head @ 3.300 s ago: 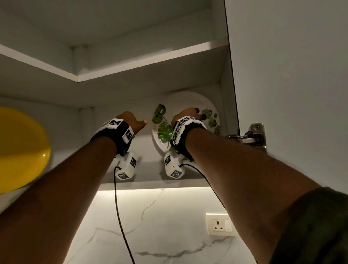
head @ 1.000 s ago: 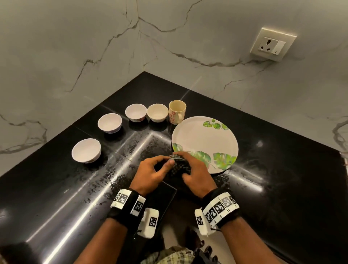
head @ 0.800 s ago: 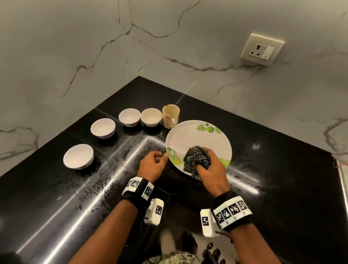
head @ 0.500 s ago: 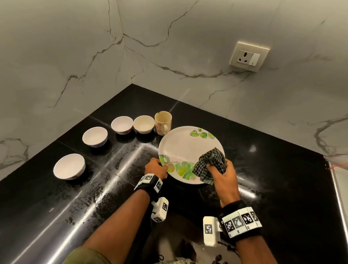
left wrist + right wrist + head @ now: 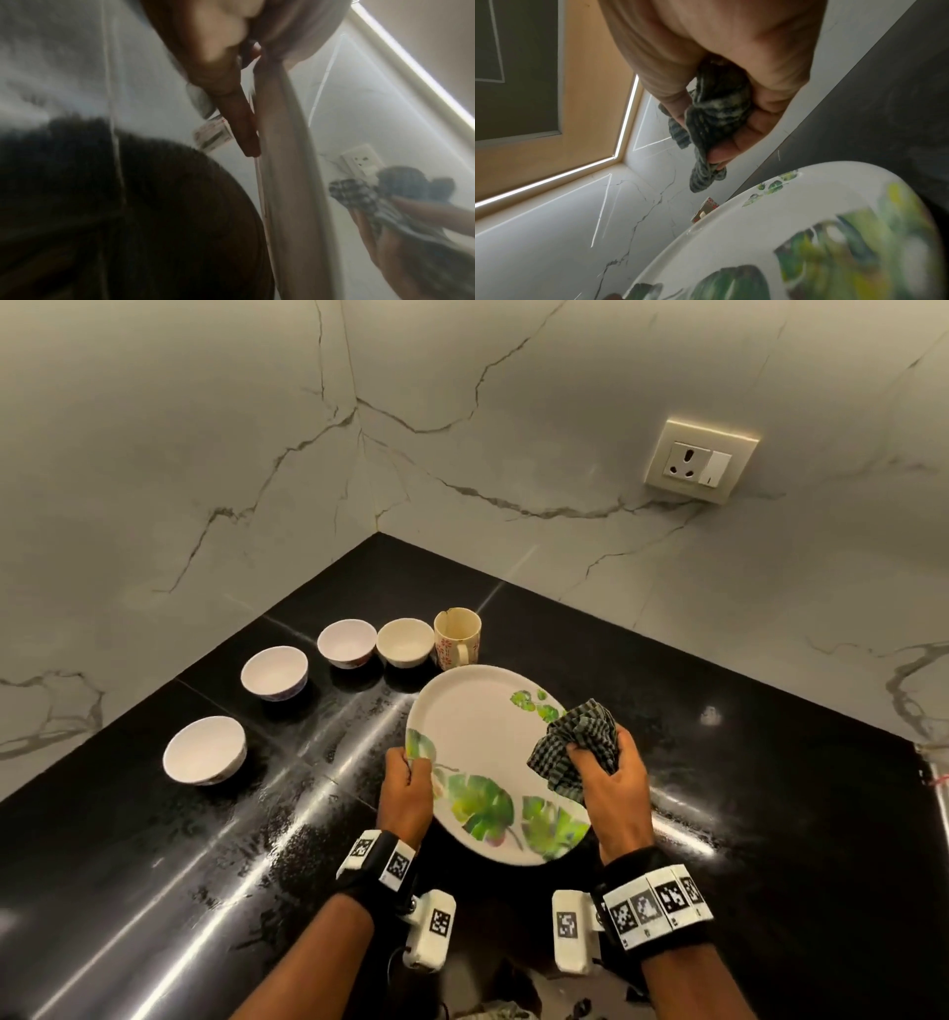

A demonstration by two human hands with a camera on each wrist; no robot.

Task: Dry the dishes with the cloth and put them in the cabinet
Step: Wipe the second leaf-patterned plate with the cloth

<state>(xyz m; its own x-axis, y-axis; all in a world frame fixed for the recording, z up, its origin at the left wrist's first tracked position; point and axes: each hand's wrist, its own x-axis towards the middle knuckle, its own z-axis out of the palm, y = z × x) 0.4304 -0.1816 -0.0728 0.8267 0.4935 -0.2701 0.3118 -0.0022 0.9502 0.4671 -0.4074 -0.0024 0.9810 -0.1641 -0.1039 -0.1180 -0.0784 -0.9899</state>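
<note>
The left hand [image 5: 405, 793] clamps the nine-o'clock rim of the round white plate with green leaf prints [image 5: 482, 752], tilted above the black countertop [image 5: 154, 865]. At three o'clock, the right hand [image 5: 613, 778] bunches the dark checked cloth [image 5: 577, 747] in curled fingers at the plate's edge.

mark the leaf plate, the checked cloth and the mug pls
leaf plate [image 5: 477, 737]: head view, bare white centre.
checked cloth [image 5: 580, 742]: head view, bunched top above the fingers.
mug [image 5: 457, 636]: head view, outer wall beside the handle.
</note>
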